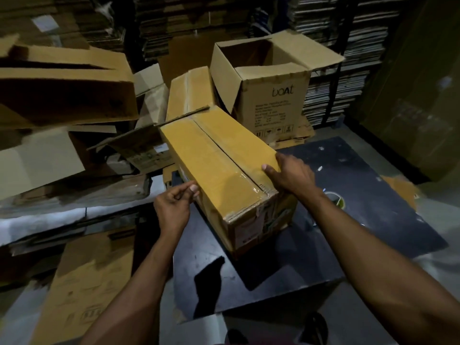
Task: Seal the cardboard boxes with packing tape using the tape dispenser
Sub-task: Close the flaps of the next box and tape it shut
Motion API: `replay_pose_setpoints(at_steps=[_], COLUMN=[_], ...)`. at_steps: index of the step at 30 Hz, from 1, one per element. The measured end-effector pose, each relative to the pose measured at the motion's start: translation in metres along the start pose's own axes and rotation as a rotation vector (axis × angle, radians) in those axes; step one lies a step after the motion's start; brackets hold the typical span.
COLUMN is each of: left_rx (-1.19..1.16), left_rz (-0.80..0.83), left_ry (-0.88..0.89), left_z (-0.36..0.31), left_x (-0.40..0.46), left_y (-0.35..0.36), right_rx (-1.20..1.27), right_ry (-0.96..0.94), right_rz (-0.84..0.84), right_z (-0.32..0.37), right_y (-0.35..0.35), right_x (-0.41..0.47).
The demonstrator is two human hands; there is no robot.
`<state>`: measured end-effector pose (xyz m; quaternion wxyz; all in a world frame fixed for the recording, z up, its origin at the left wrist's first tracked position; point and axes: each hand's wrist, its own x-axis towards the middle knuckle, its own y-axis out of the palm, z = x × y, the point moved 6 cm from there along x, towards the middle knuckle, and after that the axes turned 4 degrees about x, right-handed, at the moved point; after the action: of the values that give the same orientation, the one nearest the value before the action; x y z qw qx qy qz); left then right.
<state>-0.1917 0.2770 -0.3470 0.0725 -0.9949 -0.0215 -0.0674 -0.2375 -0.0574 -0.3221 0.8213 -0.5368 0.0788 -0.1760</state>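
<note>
A long closed cardboard box lies on the dark table, its top seam covered with clear tape. My right hand rests on the box's top at its right edge, thumb on the lid, fingers curled over the side. My left hand is at the box's left side, its fingers curled against the edge near the top. A roll of tape lies on the table just right of my right forearm, partly hidden. No tape dispenser shows clearly.
An open box printed "boat" stands behind the table. Another taped box leans behind the long one. Flattened and open cartons pile up at the left. Stacks of flat cardboard fill shelves at the back.
</note>
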Motion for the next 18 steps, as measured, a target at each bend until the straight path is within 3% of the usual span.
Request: replay_pose_setpoints(at_steps=[5, 10, 14, 18], left_rx=[0.040, 0.026, 0.002, -0.049], left_rz=[-0.155, -0.228, -0.248, -0.307], left_ry=[-0.205, -0.303, -0.338, -0.361], left_z=[0.032, 0.042, 0.037, 0.024], left_x=[0.015, 0.032, 0.049, 0.062], left_y=[-0.012, -0.029, -0.032, -0.025], right_rx=[0.171, 0.627, 0.735, 0.810], right_ry=[0.072, 0.227, 0.308, 0.386], right_rz=[0.138, 0.299, 0.160, 0.191], right_z=[0.000, -0.033, -0.019, 0.014], right_y=[-0.013, -0.014, -0.012, 0.001], right_x=[-0.045, -0.069, -0.034, 0.000])
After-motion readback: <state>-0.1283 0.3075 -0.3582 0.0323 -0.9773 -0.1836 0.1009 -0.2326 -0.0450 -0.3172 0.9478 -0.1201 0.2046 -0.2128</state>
